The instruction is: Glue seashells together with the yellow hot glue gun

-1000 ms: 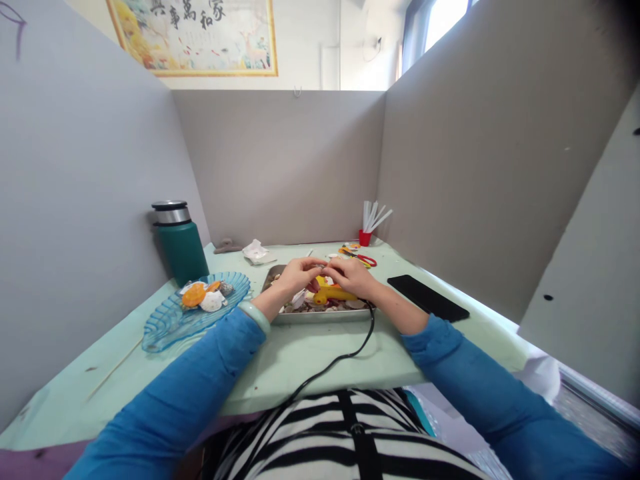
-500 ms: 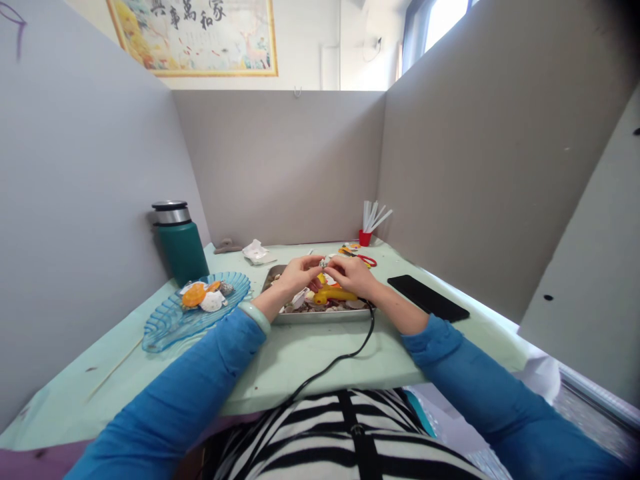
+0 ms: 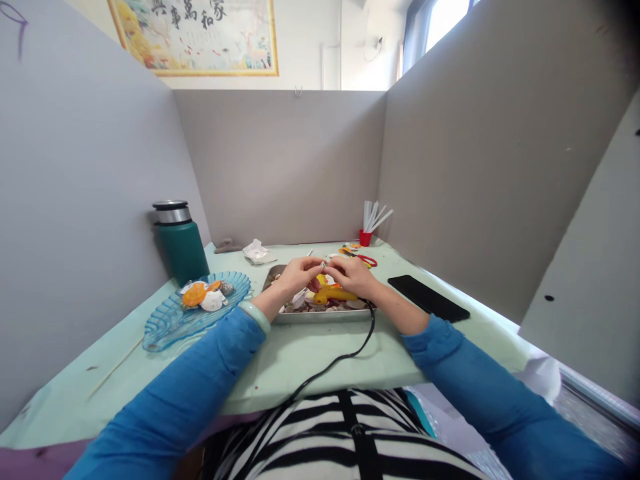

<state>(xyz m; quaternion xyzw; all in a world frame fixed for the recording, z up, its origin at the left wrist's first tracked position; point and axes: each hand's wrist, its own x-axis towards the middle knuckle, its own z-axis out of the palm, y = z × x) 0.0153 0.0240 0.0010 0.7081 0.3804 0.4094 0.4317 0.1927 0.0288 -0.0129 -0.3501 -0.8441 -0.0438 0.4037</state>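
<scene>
My left hand (image 3: 301,272) and my right hand (image 3: 351,275) meet above a metal tray (image 3: 320,319), fingertips nearly touching. Pinched between them is a small whitish-grey piece (image 3: 324,265), mostly covered by my fingers; its kind I cannot make out. In the tray under my hands lie many shells and shell-like pieces (image 3: 301,300). A yellow hot glue gun (image 3: 333,292) rests on top of them, partly below my right hand, with its black cord (image 3: 350,354) running over the table edge toward my lap.
On the left, a blue scalloped plate (image 3: 170,327) bears orange and white shells (image 3: 213,301), with a green bottle (image 3: 183,250) behind. A black phone (image 3: 427,298) lies to the right. Farther back are red-handled scissors (image 3: 367,261), a red cup (image 3: 365,238) of white glue sticks and crumpled tissue (image 3: 257,252). Grey partitions (image 3: 280,167) enclose the table.
My fingertips have closed a little more over the small piece, so less of it shows. Both arms and the other things stay where they were.
</scene>
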